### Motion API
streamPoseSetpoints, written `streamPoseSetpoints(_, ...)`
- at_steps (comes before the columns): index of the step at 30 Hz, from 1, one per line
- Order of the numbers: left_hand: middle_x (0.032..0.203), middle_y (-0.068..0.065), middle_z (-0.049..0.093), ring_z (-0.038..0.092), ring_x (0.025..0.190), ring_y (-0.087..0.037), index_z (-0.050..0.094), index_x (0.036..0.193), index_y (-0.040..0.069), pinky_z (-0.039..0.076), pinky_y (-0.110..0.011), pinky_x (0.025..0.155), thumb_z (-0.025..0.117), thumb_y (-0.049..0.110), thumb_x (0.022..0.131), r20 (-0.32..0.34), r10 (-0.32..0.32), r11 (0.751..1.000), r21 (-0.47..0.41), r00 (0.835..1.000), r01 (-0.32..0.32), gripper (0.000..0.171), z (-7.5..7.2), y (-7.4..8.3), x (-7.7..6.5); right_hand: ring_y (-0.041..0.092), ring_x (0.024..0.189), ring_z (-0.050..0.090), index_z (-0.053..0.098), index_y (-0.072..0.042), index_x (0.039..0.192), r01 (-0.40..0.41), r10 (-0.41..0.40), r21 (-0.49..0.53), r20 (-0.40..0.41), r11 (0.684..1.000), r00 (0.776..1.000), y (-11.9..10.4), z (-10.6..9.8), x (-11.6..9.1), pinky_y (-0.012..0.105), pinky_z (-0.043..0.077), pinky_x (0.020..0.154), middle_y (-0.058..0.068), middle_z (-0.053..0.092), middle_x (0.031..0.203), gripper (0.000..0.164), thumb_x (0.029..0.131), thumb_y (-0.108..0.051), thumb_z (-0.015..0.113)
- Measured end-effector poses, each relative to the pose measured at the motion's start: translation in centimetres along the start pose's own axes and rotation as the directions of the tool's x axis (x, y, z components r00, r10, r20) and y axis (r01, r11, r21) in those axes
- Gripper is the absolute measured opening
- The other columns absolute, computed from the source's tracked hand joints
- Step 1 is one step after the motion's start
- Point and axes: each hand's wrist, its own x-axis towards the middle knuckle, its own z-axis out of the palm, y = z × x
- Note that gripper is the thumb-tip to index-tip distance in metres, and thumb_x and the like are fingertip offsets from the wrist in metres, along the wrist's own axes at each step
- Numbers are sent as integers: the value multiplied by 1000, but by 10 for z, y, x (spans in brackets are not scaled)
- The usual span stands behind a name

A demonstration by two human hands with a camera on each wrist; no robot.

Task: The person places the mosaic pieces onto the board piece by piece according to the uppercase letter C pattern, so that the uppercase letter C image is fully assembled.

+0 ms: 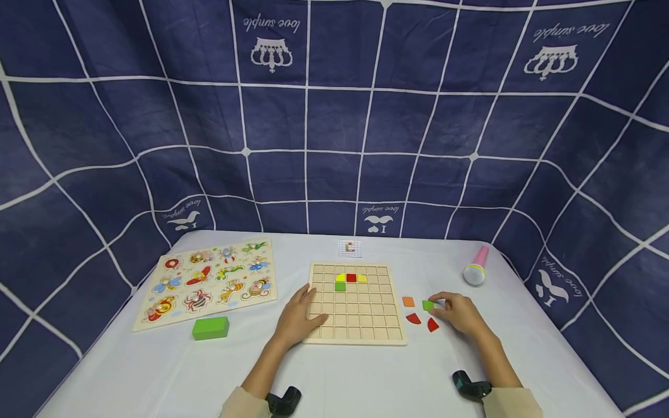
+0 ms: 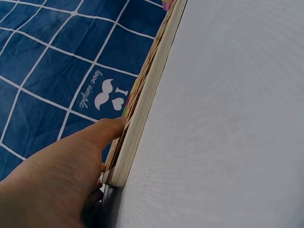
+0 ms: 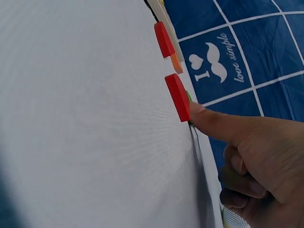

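Observation:
A wooden grid board (image 1: 360,316) lies flat on the table, with two yellow pieces, a red square (image 1: 351,278) and a green square (image 1: 340,286) set in its upper cells. My left hand (image 1: 297,316) rests along the board's left edge, thumb over the grid and fingers spread; in the left wrist view the thumb touches the board's rim (image 2: 137,128). Right of the board, my right hand (image 1: 460,313) pinches a green square tile (image 1: 428,305) between thumb and forefinger. Around it lie an orange square (image 1: 409,302) and two red quarter-round pieces (image 1: 433,325).
A small pattern card (image 1: 349,248) lies behind the board. To the left are an insect puzzle board (image 1: 209,284) and a green block (image 1: 211,328). A pink toy microphone (image 1: 475,270) lies at the back right. Blue checked cloth (image 1: 334,116) hangs behind the table.

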Motion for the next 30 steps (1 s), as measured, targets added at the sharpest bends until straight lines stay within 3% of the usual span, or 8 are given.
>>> streamPoseSetpoints(5, 144, -20, 32, 29, 131, -39, 44, 135, -2, 28, -53, 102, 71, 38, 78, -1, -4, 1000, 9, 1000, 4, 74, 1, 0, 0, 12, 50, 33, 69, -10, 99, 31, -31, -14, -45, 999, 998, -6, 2, 2, 24, 26, 44, -3, 37, 56, 25, 77, -18, 75)
streamPoseSetpoints(10, 143, -21, 32, 30, 130, -40, 43, 135, -2, 29, -55, 101, 71, 39, 78, 1, -12, 1000, 29, 1000, 12, 75, 2, -1, 0, 9, 45, 29, 69, -12, 97, 90, -89, 4, -98, 996, 991, -26, 9, 8, 23, 24, 41, -4, 34, 52, 25, 75, -20, 77)
streamPoseSetpoints(20, 143, -21, 32, 30, 130, -40, 43, 135, -2, 30, -54, 101, 71, 38, 78, -2, -18, 999, 30, 1000, 18, 75, 1, 1, 0, 6, 43, 29, 70, -17, 100, 190, -189, 43, -26, 981, 982, -91, 47, 23, 22, 26, 39, -7, 37, 50, 26, 77, -30, 74)
streamPoseSetpoints(30, 143, -20, 32, 31, 130, -40, 44, 134, -2, 30, -54, 101, 71, 38, 78, -5, -15, 999, 31, 1000, 15, 75, 2, 1, 0, 4, 42, 29, 70, -18, 99, 282, -281, 31, -35, 959, 959, -136, 85, 40, 21, 24, 38, -9, 36, 49, 27, 78, -34, 73)
